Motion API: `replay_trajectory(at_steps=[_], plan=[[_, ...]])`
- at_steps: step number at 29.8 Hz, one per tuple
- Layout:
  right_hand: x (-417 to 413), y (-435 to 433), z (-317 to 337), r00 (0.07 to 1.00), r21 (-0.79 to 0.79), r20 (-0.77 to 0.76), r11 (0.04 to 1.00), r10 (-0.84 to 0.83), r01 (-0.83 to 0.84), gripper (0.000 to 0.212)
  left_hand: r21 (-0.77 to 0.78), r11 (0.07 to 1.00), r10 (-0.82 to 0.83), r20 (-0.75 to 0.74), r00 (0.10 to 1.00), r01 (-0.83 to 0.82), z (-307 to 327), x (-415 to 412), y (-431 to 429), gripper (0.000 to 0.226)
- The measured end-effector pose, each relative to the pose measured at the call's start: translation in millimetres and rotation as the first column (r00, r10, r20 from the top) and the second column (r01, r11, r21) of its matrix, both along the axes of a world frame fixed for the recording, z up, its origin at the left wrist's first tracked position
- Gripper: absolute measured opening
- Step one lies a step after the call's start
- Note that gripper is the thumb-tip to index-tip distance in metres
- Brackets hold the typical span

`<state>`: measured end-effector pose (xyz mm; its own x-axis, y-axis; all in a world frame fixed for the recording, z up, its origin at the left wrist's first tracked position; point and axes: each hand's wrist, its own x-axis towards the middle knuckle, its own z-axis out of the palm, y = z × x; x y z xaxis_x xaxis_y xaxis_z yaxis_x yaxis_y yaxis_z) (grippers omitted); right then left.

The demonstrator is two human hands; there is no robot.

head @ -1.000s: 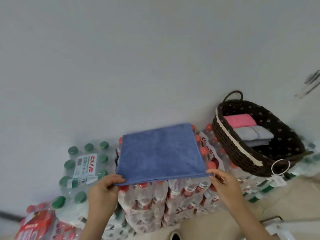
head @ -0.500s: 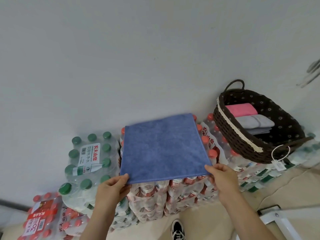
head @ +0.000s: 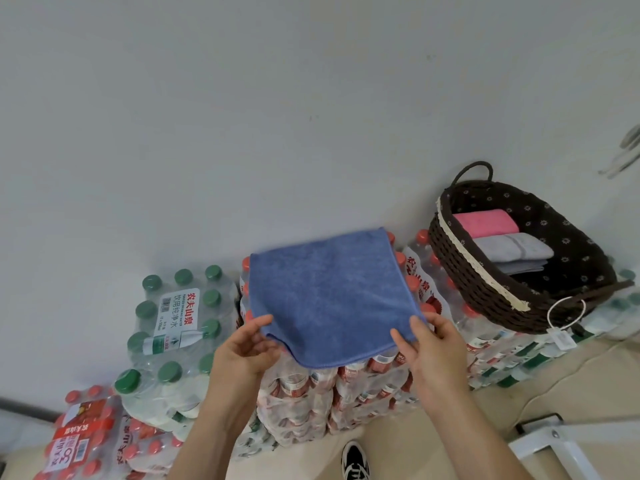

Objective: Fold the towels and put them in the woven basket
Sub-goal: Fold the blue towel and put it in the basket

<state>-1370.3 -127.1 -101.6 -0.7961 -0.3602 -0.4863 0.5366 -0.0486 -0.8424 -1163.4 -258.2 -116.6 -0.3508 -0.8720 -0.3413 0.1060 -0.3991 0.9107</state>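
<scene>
Since near edge now sags where it was taut, I judge next fold starting. Blue towel point(head: 329, 289) lies on bottle packs point(head: 363, 393) left of woven basket point(head: 464, 278); my left hand point(head: 242, 355), right hand point(head: 436, 355) pinch its near corners.

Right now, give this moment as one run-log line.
blue towel: on bottle packs | left hand: grips corner | right hand: grips corner | woven basket: pink towel, grey towels inside
</scene>
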Motion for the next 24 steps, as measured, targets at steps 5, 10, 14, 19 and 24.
replay_trajectory(at_steps=[5, 10, 14, 19, 24], plan=[[10, -24, 15, 0.881, 0.227, -0.378, 0.951, 0.286, -0.211, 0.020, -0.487, 0.797, -0.073, 0.509, 0.858, 0.356, 32, -24, -9, 0.028], [19, -47, 25, 0.796, 0.155, -0.480, 0.929, 0.368, -0.336, 0.030, -0.692, 0.417, 0.006, 0.650, 0.759, 0.589, 51, -54, -26, 0.013], [25, -53, 35, 0.710, 0.112, -0.542, 0.875, 0.450, -0.470, 0.046, -0.705, 0.376, -0.093, 0.617, 0.782, 0.601, 63, -71, -27, 0.014], [22, -53, 45, 0.635, 0.123, -0.604, 0.844, 0.481, -0.522, 0.052, -0.679, 0.526, -0.121, 0.537, 0.835, 0.512, 69, -76, -26, 0.018], [19, -55, 48, 0.605, 0.157, -0.621, 0.835, 0.499, -0.527, 0.040, -0.684, 0.545, -0.127, 0.505, 0.854, 0.485, 77, -81, -25, 0.033]])
